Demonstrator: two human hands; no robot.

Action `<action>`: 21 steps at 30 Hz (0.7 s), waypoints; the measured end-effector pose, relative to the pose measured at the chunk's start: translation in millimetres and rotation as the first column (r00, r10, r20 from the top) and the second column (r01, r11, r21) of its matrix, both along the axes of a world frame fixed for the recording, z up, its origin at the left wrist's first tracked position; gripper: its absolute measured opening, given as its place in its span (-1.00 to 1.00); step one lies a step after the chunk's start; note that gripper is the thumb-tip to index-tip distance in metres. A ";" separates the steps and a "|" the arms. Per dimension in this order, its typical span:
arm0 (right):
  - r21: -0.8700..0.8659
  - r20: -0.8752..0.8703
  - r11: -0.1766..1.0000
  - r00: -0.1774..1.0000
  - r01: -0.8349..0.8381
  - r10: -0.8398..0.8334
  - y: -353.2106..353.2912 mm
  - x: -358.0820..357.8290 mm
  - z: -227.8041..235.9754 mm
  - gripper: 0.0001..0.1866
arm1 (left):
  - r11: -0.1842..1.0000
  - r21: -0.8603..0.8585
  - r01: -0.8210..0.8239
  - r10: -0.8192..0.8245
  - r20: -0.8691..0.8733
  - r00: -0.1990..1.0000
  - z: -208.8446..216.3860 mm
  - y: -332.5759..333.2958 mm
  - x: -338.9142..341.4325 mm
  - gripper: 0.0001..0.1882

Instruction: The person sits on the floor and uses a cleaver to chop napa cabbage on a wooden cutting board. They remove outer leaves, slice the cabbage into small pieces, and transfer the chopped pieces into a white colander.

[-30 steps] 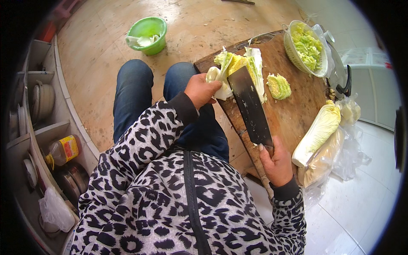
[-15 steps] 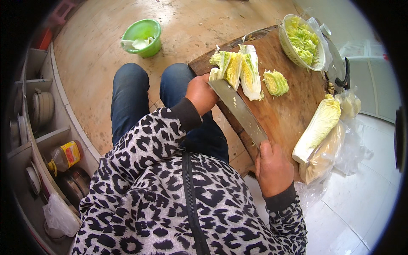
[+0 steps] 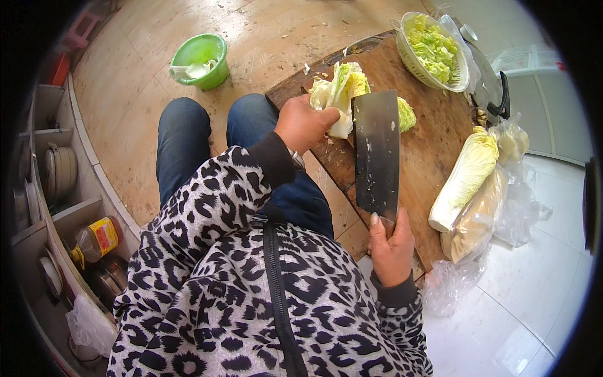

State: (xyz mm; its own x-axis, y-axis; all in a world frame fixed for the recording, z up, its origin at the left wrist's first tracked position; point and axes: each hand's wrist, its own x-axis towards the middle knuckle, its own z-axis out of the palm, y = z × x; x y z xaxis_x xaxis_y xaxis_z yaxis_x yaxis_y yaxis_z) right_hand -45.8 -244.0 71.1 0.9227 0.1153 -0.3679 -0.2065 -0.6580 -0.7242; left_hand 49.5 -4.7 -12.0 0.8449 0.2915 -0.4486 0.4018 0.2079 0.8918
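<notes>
My left hand (image 3: 303,123) is closed on a cut piece of napa cabbage (image 3: 344,91) over the near left edge of the wooden board (image 3: 433,141). The thumb presses on the white stem end. In my right hand (image 3: 392,248) is the handle of a cleaver (image 3: 377,157), its broad, dark blade turned flat to view, flecked with bits of cabbage. The blade stands between the held piece and a smaller cabbage chunk (image 3: 407,117), partly hidden behind it. A long, pale napa cabbage (image 3: 463,179) lies at the board's right side.
A white basket (image 3: 463,85) of shredded cabbage rests at the board's far end, near a black-handled lid (image 3: 500,100). Clear plastic bags (image 3: 518,207) lie at the right. On the floor stands a green bucket (image 3: 218,76) with pale scraps. Shelves (image 3: 75,210) with pots line the left.
The cleaver has swung away from my left hand, its flat face now showing and its tip pointing up the view. My left hand now grips the cabbage piece, with the thumb on it.
</notes>
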 end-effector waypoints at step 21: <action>-0.609 0.293 0.746 0.798 -0.269 0.527 -16.4 15.2 13.8 -0.77 | 0.962 0.259 0.087 -0.125 0.132 0.983 -1.7 -1.0 -2.9 -0.70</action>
